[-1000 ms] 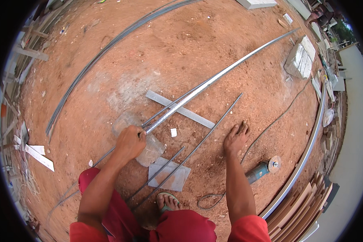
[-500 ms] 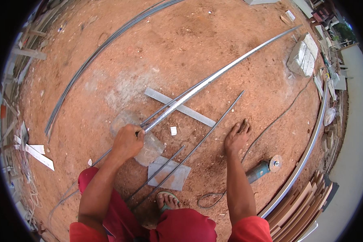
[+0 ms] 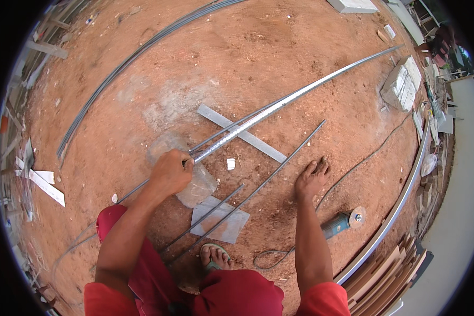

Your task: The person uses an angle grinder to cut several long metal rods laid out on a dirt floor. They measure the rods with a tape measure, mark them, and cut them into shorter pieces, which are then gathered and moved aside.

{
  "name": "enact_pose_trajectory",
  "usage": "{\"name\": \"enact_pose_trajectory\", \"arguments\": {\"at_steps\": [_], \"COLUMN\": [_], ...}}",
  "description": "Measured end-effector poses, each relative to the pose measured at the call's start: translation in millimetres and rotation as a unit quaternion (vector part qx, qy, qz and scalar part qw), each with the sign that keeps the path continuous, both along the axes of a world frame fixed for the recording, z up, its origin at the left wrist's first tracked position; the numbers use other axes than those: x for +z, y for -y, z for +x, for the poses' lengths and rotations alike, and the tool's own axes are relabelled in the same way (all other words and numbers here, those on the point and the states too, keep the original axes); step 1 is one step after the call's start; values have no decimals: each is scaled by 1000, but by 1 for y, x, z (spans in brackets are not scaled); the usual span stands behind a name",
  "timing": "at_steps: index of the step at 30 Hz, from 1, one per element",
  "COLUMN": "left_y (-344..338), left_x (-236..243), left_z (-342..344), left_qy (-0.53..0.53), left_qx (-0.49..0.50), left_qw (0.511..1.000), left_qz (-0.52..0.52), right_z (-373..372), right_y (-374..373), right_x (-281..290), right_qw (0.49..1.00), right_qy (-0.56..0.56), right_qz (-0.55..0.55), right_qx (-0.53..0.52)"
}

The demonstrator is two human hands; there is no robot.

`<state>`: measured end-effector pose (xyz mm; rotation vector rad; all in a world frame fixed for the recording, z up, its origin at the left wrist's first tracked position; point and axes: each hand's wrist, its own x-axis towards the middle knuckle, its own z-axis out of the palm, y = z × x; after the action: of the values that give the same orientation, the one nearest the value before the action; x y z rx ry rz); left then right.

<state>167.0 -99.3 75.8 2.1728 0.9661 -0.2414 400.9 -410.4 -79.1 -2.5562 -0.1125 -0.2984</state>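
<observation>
My left hand (image 3: 172, 173) is closed at the near end of a long, shiny silver metal bar (image 3: 274, 107), thumb and forefinger pressed together there. A thin dark steel rod (image 3: 216, 138) lies along the bar's left side. Both cross over a flat grey metal strip (image 3: 262, 146) on the ground. My right hand (image 3: 312, 180) rests on the reddish dirt with its fingers apart and slightly bent, holding nothing. Between my arms lie a longer rod (image 3: 279, 171) and a shorter rod (image 3: 216, 209), both over a grey sheet piece (image 3: 231, 226).
A blue-green angle grinder (image 3: 336, 225) with a disc lies right of my right forearm, its cable (image 3: 363, 150) running up the dirt. A pale block (image 3: 402, 84) sits far right. Bundled rods (image 3: 116, 73) curve at far left. A long metal profile (image 3: 392, 213) and stacked brown strips (image 3: 389, 274) line the right.
The view has turned slightly, shifting the whole scene. My left hand stays at the bar's end and my right hand stays on the dirt.
</observation>
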Motion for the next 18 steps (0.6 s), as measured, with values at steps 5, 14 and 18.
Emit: {"name": "enact_pose_trajectory", "arguments": {"at_steps": [5,14,18], "left_y": [1,3,2], "left_x": [6,7,6], "left_z": [6,5,3], "left_qy": [-29,-16,-8], "left_qx": [-2,6,4], "left_qw": [1000,1000,1000], "left_qz": [-2,-3,-5], "right_z": [0,0,0], "right_y": [2,0,0], "right_x": [0,5,3], "right_qw": [1000,999,1000], "right_qy": [-10,-36,-24], "right_qz": [-3,-14,-2], "right_qx": [-9,-16,-15]}}
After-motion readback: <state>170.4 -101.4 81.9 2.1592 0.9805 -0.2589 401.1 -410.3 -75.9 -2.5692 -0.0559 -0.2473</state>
